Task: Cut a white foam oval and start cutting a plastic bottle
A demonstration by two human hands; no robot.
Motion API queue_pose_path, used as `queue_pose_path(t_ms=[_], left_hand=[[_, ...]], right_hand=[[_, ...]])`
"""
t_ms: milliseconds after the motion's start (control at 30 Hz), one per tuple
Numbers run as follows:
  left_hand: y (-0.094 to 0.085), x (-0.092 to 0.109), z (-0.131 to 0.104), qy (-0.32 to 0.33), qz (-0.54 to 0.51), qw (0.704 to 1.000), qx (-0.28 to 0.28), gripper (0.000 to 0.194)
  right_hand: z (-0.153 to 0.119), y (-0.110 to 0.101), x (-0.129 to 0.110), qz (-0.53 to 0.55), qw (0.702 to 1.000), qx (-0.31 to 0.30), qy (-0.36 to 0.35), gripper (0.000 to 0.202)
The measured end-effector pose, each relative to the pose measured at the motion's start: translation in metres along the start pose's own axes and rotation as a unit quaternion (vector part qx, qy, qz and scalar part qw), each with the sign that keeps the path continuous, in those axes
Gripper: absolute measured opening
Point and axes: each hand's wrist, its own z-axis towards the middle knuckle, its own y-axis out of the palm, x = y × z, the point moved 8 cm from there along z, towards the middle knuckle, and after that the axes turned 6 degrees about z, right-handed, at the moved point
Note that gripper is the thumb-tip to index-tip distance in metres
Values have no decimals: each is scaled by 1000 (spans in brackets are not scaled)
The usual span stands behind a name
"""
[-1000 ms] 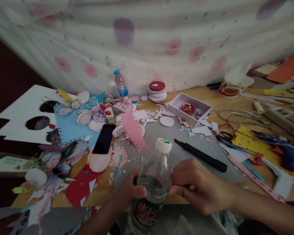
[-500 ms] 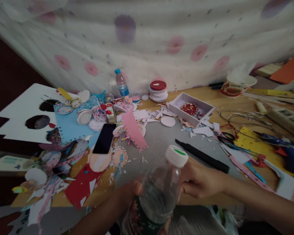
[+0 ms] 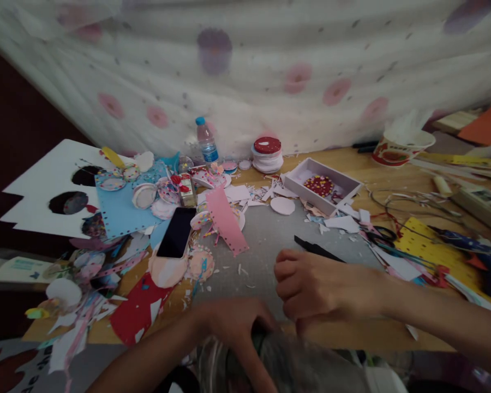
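A clear plastic bottle (image 3: pixel 298 360) with a dark label lies tipped over at the bottom edge, close to my body. Its white cap (image 3: pixel 382 377) points to the right and is partly cut off by the frame. My left hand (image 3: pixel 239 333) grips the bottle from above, thumb and fingers spread around it. Just above the bottle, my right hand (image 3: pixel 311 284) is curled into a loose fist, its back towards me, and nothing sticks out of it. A black cutter or pen-like tool (image 3: pixel 315 248) lies behind the right hand, partly covered by it.
A phone (image 3: pixel 177 233), a pink strip (image 3: pixel 227 221) and paper scraps lie on the left and middle. Behind are a small blue-capped bottle (image 3: pixel 207 143), a stack of discs (image 3: pixel 267 155) and an open white box (image 3: pixel 339 203). Scissors (image 3: pixel 382 234) and a paper tub (image 3: pixel 401 147) are right.
The bottle has gone from upright to lying over, its cap swinging down to the right. My left hand has moved over its top; my right hand has come away from it and curled.
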Motion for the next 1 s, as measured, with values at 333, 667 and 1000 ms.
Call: queue_pose_path(t_ms=[333,667,1000], left_hand=[[-46,13,5,-71,390,898,190,55],[-56,-1,11,-127,481,830,251,54],[-32,-6,9,-112,522,803,264,49]], right_hand=[[5,12,40,-177,976,-32,119,15],[-23,35,38,11,946,219,238,29],[-64,44,62,61,878,308,360,50]])
